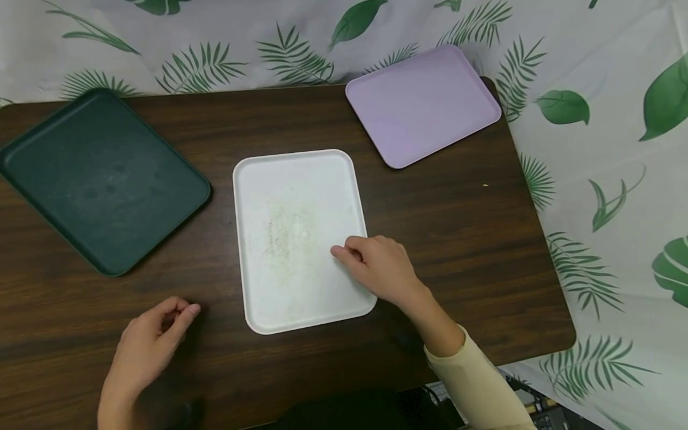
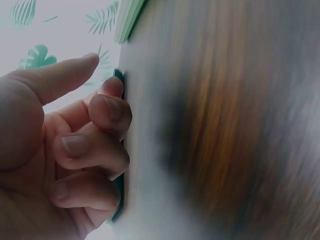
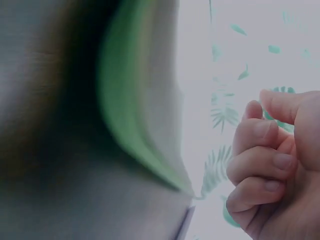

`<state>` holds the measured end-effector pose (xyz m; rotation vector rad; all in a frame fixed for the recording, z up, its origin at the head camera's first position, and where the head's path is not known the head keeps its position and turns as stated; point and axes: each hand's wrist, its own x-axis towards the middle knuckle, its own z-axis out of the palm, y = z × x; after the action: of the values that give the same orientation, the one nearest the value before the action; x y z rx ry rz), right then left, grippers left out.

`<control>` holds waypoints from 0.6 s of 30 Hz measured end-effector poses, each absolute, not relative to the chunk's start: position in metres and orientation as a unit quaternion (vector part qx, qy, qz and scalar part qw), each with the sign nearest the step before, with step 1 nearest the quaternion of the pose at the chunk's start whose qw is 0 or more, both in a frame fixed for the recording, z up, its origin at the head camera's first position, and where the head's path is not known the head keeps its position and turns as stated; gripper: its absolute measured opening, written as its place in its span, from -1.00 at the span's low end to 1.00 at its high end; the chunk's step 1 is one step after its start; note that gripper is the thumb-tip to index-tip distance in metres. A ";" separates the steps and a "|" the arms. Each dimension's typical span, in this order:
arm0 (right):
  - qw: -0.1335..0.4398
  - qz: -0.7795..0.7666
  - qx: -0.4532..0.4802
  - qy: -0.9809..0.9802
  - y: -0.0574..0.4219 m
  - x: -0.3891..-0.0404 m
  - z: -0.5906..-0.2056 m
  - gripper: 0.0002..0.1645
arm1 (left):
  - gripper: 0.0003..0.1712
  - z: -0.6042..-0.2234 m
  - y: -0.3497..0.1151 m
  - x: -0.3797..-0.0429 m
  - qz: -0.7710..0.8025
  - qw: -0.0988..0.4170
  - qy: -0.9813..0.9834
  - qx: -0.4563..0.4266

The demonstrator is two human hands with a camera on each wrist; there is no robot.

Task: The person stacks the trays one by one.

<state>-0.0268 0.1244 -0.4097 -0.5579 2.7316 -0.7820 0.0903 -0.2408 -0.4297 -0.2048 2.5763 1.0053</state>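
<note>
A white tray with rounded corners and brownish specks and stains on its middle lies on the dark wood table. Over its right edge hovers my right hand, fingers loosely curled and holding nothing; in the right wrist view that hand shows apart from the blurred, greenish tray rim. My left hand is above the table, left of the white tray and below the dark green tray. In the left wrist view the left hand has loosely bent fingers with nothing between them.
A lilac tray sits at the table's back right corner, slightly past the edge. The wood table ends at the right against a leaf-patterned white cloth. A tiny yellowish scrap lies on the right side.
</note>
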 end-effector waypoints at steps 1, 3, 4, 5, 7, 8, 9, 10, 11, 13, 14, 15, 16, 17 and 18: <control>0.122 -0.266 -0.198 0.935 0.121 -0.029 -0.408 -0.48 | -0.67 -0.429 -0.244 0.091 0.356 0.181 0.913 -0.083; 0.122 -0.259 -0.207 0.935 0.114 -0.034 -0.405 -0.50 | -0.64 -0.429 -0.250 0.091 0.356 0.181 0.911 -0.105; 0.124 -0.255 -0.211 0.935 0.110 -0.037 -0.403 -0.51 | -0.62 -0.428 -0.254 0.092 0.355 0.182 0.909 -0.117; 0.125 -0.252 -0.218 0.935 0.107 -0.040 -0.402 -0.53 | -0.60 -0.427 -0.257 0.092 0.352 0.181 0.910 -0.128; 0.130 -0.246 -0.228 0.933 0.100 -0.045 -0.399 -0.53 | -0.59 -0.427 -0.264 0.094 0.350 0.179 0.908 -0.144; 0.133 -0.244 -0.233 0.932 0.097 -0.047 -0.397 -0.53 | -0.58 -0.427 -0.267 0.094 0.346 0.175 0.909 -0.154; 0.136 -0.242 -0.238 0.931 0.094 -0.050 -0.396 -0.52 | -0.58 -0.427 -0.270 0.094 0.341 0.171 0.910 -0.162; 0.138 -0.244 -0.243 0.929 0.091 -0.052 -0.395 -0.51 | -0.57 -0.427 -0.273 0.094 0.336 0.164 0.912 -0.170; 0.141 -0.245 -0.247 0.927 0.088 -0.055 -0.394 -0.50 | -0.57 -0.427 -0.276 0.093 0.332 0.157 0.913 -0.177; 0.145 -0.252 -0.249 0.924 0.082 -0.062 -0.393 -0.49 | -0.57 -0.428 -0.281 0.093 0.329 0.148 0.913 -0.191; 0.147 -0.256 -0.249 0.922 0.079 -0.066 -0.393 -0.48 | -0.57 -0.429 -0.283 0.093 0.328 0.144 0.912 -0.198; 0.152 -0.259 -0.248 0.921 0.076 -0.070 -0.393 -0.48 | -0.57 -0.430 -0.284 0.093 0.329 0.142 0.911 -0.204; 0.157 -0.263 -0.247 0.919 0.072 -0.073 -0.393 -0.48 | -0.57 -0.430 -0.286 0.093 0.329 0.141 0.910 -0.208; 0.164 -0.267 -0.245 0.917 0.069 -0.077 -0.393 -0.48 | -0.57 -0.431 -0.287 0.093 0.329 0.141 0.909 -0.211; 0.172 -0.271 -0.244 0.915 0.066 -0.081 -0.393 -0.47 | -0.56 -0.432 -0.289 0.094 0.329 0.142 0.908 -0.216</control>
<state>-0.0812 0.0655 -0.3926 -0.6920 2.5976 -0.7686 0.0939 -0.2886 -0.4319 -0.6226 2.6203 0.9500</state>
